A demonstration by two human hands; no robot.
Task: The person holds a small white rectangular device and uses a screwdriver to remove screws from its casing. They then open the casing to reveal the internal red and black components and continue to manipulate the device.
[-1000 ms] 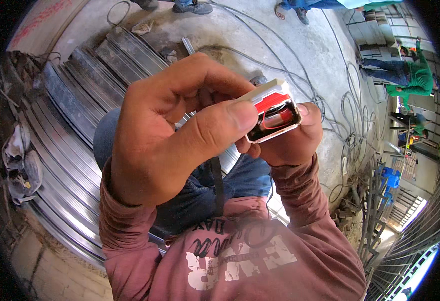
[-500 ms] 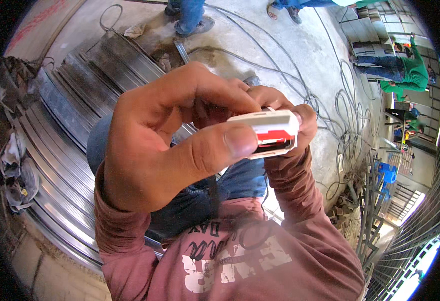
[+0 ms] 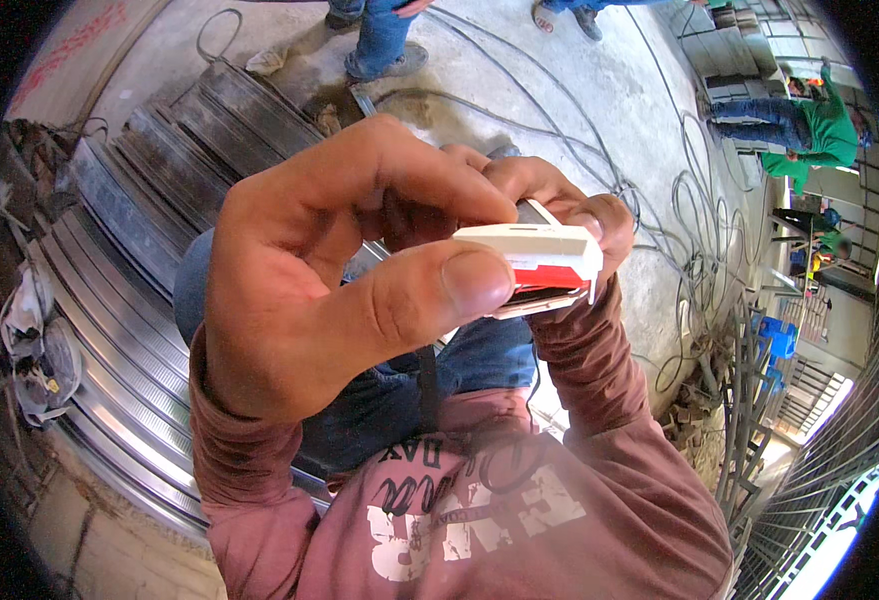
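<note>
A small white box [image 3: 529,241] with a red part and a dark gap along its near side is held up close in front of me. My left hand [image 3: 319,300] pinches its left end between thumb and forefinger. Behind the box and to its right, the bent fingers of my right hand [image 3: 549,185] are on its far side. A thin white flap or edge juts out at the right end. Most of the right hand's grip is hidden behind the box, and what lies inside cannot be made out.
Ribbed metal profiles [image 3: 124,330] lie stacked at my left, with a crumpled plastic bag [image 3: 44,365] on them. Black cables [image 3: 694,225] coil over the concrete floor. Metal bars [image 3: 744,430] stand at the right. A person in jeans [image 3: 384,40] stands ahead; a person in green [image 3: 829,130] is farther right.
The box has tilted, showing more of its white top face. Its flap stands out more at the right end, and my right fingers have shifted slightly. My left hand keeps its pinch.
</note>
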